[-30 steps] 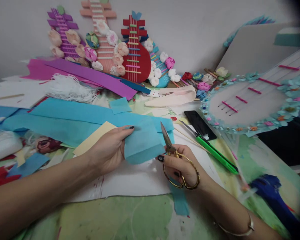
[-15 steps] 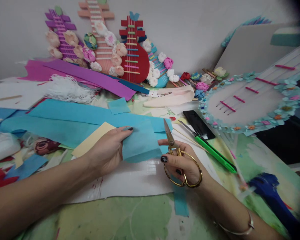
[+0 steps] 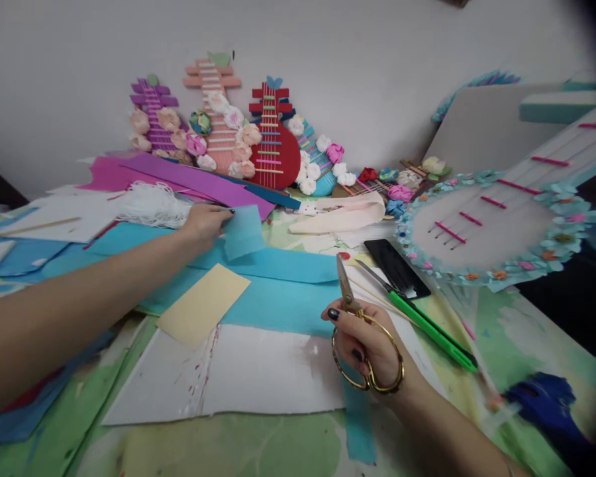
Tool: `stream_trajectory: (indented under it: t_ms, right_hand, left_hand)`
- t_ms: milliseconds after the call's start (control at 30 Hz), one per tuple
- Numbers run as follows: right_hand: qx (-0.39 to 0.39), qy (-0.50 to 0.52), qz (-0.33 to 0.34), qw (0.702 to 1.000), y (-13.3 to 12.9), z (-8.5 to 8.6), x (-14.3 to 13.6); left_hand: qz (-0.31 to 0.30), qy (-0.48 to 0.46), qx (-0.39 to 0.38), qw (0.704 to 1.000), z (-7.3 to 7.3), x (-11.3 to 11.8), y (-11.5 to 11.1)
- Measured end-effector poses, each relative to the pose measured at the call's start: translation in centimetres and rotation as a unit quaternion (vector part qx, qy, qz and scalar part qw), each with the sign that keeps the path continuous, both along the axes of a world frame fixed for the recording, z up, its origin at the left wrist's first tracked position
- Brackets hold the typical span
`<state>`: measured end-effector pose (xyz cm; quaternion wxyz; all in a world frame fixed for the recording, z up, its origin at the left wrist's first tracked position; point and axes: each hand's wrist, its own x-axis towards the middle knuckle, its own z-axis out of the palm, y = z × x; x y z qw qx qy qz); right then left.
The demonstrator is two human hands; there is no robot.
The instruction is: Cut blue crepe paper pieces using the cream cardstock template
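My left hand (image 3: 206,226) is stretched out to the back left, its thumb and fingers closed at the edge of a blue paper square (image 3: 244,233). This square is over the spot where another blue piece lay, so I cannot tell how many layers are there. Gold-handled scissors (image 3: 347,291) are in my right hand (image 3: 370,341), blades together and pointing up and away. Fingers pass through and around the handle loops. Below the right hand, a narrow blue paper strip (image 3: 360,430) hangs over the front edge of a white board (image 3: 273,377).
Long blue paper sheets (image 3: 288,298) and a cream card (image 3: 204,305) lie ahead. To the right are a green utility knife (image 3: 432,331), a black phone (image 3: 396,268), a dark blue tool (image 3: 546,404) and a flower-edged instrument model (image 3: 487,225). Decorated instrument models (image 3: 273,152) lean against the wall.
My left hand has moved away and to the left with the blue square, from beside the scissors to the back sheets. The right hand still holds the scissors. The view has tilted up.
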<state>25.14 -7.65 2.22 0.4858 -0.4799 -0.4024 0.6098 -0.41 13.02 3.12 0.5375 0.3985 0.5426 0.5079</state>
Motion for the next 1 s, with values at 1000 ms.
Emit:
stream_trajectory:
  t_ms: [1000]
  right_hand:
    - [0.058, -0.364, -0.170, 0.914, 3.1, 1.6, 6.6]
  left_hand:
    - [-0.004, 0.539, 0.336, 0.772, 1.1, 1.3, -0.8]
